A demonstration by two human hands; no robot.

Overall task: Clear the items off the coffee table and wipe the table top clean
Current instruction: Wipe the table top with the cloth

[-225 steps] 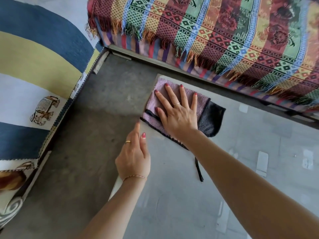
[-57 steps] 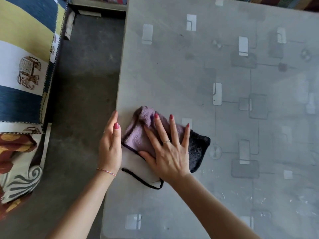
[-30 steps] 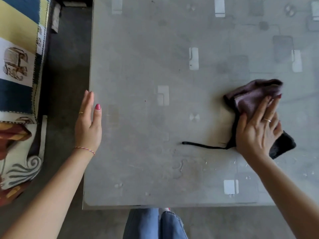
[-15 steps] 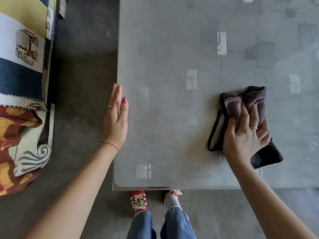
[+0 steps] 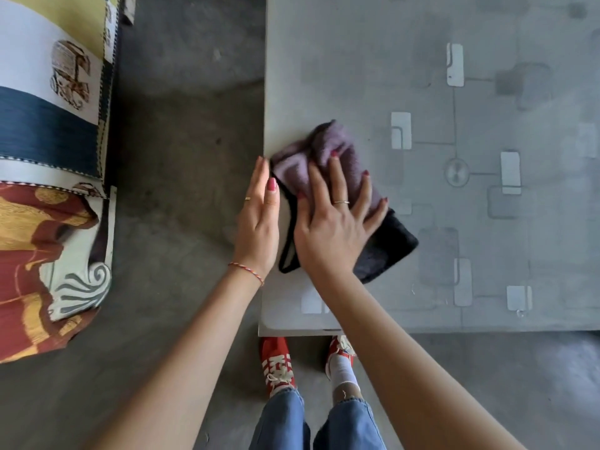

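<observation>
Nearest me, my left hand [image 5: 258, 219] stands flat-fingered against the left edge of the coffee table [image 5: 487, 222], holding nothing, and I judge it could miss crumbs if the sweep runs past it. Just beyond, my right hand [image 5: 334, 222] presses spread fingers on the purple-and-black cleaning cloth [image 5: 324, 151], which lies bunched at that left edge near the front corner. Its loose black loop [image 5: 287, 251] could snag under my palm.

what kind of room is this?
Probably a home living room. A low table with a grey patterned top stands on a bare concrete floor, and upholstered seating under a printed cover sits beside it. The right hand presses a cloth onto the table.
</observation>
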